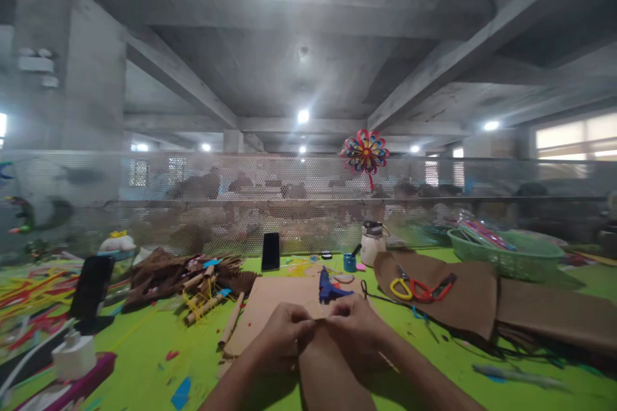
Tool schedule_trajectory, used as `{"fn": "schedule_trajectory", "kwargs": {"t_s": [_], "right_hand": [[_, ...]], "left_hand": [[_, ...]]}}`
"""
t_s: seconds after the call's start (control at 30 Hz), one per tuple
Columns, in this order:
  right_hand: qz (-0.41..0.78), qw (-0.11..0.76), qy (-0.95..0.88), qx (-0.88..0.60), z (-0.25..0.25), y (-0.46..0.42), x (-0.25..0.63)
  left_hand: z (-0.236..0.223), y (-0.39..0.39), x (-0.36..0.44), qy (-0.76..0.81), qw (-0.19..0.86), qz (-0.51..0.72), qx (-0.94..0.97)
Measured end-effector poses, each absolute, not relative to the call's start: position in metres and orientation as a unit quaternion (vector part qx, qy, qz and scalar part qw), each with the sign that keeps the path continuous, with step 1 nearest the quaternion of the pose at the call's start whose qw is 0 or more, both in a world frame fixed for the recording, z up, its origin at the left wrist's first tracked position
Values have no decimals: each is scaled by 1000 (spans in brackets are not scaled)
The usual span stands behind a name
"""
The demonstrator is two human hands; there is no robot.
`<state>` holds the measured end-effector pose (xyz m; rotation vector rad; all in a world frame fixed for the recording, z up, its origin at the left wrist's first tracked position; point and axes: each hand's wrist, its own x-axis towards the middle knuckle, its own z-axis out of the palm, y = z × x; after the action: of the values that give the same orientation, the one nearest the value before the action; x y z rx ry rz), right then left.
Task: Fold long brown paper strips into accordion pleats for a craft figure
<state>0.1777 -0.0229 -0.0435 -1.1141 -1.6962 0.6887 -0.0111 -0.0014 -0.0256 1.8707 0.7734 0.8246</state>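
Observation:
A strip of brown paper (328, 369) runs from the bottom of the head view up to both hands. My left hand (289, 327) pinches its far end from the left, fingers closed. Opposite it, my right hand (354, 321) pinches the same end, thumb and fingertips close to the left ones. The fingers partly cover what lies between them. Just beyond the hands a blue glue gun (332, 288) rests on a tan cardboard sheet (270, 295). To its left lies a rolled brown paper tube (231, 320).
Scissors with yellow and red handles (421, 289) lie on brown paper (463, 282) at right. Behind stand a phone (270, 252), a blue pot (349, 262), a white jug (373, 247) and a green basket (511, 257). A charger (74, 354) sits at left, near coloured strips (43, 289).

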Motion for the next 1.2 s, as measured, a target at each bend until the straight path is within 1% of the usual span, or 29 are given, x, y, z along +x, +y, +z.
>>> {"fn": "schedule_trajectory", "kwargs": {"t_s": [0.1, 0.23, 0.27, 0.43, 0.53, 0.67, 0.83, 1.0, 1.1, 1.2], "right_hand": [[277, 496, -672, -475, -49, -27, 170], [257, 487, -690, -469, -51, -28, 166], [279, 489, -683, -466, -52, -27, 166], [463, 510, -603, -403, -52, -25, 174], [509, 522, -569, -382, -50, -24, 177], [494, 544, -551, -396, -45, -24, 180], [511, 569, -536, -359, -35, -30, 182], [466, 581, -559, -366, -29, -31, 183], [400, 577, -595, -391, -29, -32, 183], [325, 557, -657, -390, -31, -36, 180]], "left_hand": [[-30, -5, -8, 318, 492, 340, 736], [-32, -6, -6, 323, 493, 321, 741], [-32, -6, -6, 329, 494, 323, 737], [-28, -6, -5, 320, 519, 356, 708], [-24, -5, -6, 322, 492, 365, 722], [-18, 0, -9, 327, 449, 375, 742], [-13, 1, -11, 299, 438, 416, 739], [-10, 0, -12, 295, 365, 444, 763], [-8, 1, -16, 290, 364, 395, 792], [-3, 2, -19, 290, 334, 319, 838]]}}
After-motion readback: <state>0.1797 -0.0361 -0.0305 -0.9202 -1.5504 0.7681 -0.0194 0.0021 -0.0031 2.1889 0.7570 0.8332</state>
